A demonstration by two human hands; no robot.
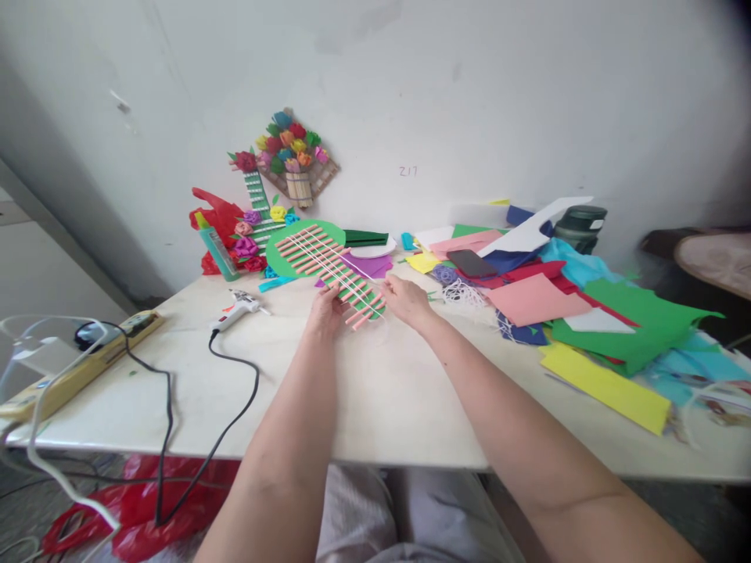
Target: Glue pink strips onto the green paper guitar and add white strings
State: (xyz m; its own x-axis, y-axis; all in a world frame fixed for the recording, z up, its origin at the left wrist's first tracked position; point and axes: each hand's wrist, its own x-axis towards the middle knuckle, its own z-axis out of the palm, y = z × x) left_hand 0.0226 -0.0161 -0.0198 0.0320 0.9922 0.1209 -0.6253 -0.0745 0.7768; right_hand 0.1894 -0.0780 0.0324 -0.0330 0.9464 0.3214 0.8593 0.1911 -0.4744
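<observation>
In the middle of the table is a green cardboard piece [275, 254] with a round end, crossed by a row of pink paper sticks [305, 244]. White string [357, 270] runs lengthwise over the sticks and reaches toward my right hand. My left hand [328, 313] grips the near left edge of the green piece, its fingers partly hidden beneath. At the near right end, my right hand [407, 301] is closed in a pinch on the string.
A glue gun [238, 313] with a black cord lies left, near a power strip [111, 356]. Behind stand a glue bottle [217, 249] and paper flowers [249, 244]. Coloured paper sheets [533, 297], a phone [471, 263] and string bundles [463, 294] cover the right side.
</observation>
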